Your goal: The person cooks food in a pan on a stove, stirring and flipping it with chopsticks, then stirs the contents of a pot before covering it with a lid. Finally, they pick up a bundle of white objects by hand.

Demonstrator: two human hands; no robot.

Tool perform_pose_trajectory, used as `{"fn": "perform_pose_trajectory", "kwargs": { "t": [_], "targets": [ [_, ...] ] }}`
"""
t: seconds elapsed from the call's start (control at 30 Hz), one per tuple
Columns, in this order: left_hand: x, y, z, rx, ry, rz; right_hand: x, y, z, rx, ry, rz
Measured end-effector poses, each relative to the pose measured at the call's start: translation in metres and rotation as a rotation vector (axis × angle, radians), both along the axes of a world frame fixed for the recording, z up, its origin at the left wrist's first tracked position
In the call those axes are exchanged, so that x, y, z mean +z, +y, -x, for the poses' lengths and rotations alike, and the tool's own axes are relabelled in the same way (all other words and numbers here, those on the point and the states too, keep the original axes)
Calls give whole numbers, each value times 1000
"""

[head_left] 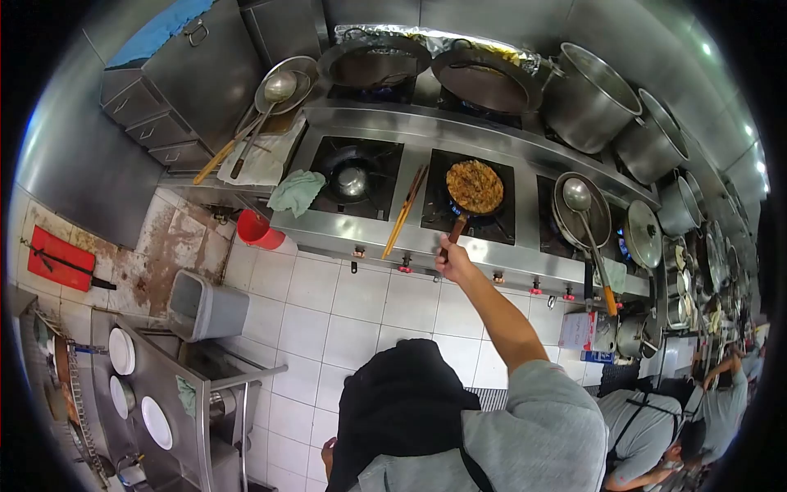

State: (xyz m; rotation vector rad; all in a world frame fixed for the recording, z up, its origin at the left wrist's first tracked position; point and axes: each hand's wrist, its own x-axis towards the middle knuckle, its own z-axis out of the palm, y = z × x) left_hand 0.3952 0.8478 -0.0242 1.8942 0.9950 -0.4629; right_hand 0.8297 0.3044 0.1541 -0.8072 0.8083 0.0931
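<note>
My right hand (453, 260) is wrapped round the handle of a small frying pan (462, 223) on a stove burner. A round browned mass of food (475, 186) fills the pan, and blue flame shows beneath it. To the pan's left, a pair of long wooden chopsticks (405, 213) lies across the stove's front edge. My left hand (329, 456) hangs low beside my black apron, mostly hidden, and its fingers cannot be made out.
Left along the stove are a burner with a metal bowl-shaped piece (352, 181), a green cloth (297, 193) and a red bucket (261, 230). A ladle (577, 196) rests on a pan to the right. Two woks (485, 78) and tall pots (592, 98) stand behind. Co-workers (648, 426) are at right.
</note>
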Motion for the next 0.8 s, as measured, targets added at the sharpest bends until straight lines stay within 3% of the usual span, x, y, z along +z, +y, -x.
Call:
{"fn": "perform_pose_trajectory", "kwargs": {
  "t": [0.1, 0.17, 0.3, 0.37, 0.4, 0.5, 0.6, 0.67, 0.73, 0.8],
  "targets": [
    [0, -10, 5, 25, -7, 14, -2, -18, 3, 43, 103, -72],
    [-2, -13, 8, 41, -13, 17, -11, -20, 11, -48, 31, 175],
    [-11, -13, 0, 81, -56, 29, 3, -32, 28, 105, 39, 52],
    [-22, -13, -14, 174, -113, 153, -1, -39, 32, 33, 41, 124],
    [-5, -22, -26, 154, -47, 147, -6, -39, 31, 17, 12, 145],
    [132, -91, -112, 64, 116, 67, 3, -35, 30, 80, -37, 57],
    [111, -88, -119, 236, 53, 210, -8, -31, 46, 22, -8, 104],
    [115, -96, -126, 251, 74, 208, -32, -17, 78, 193, 32, 188],
    [114, -101, -122, 256, 65, 227, -53, -1, 124, 409, 166, 60],
    [106, -105, -112, 274, 69, 250, -82, 15, 168, 745, 286, 291]
  ]
}}
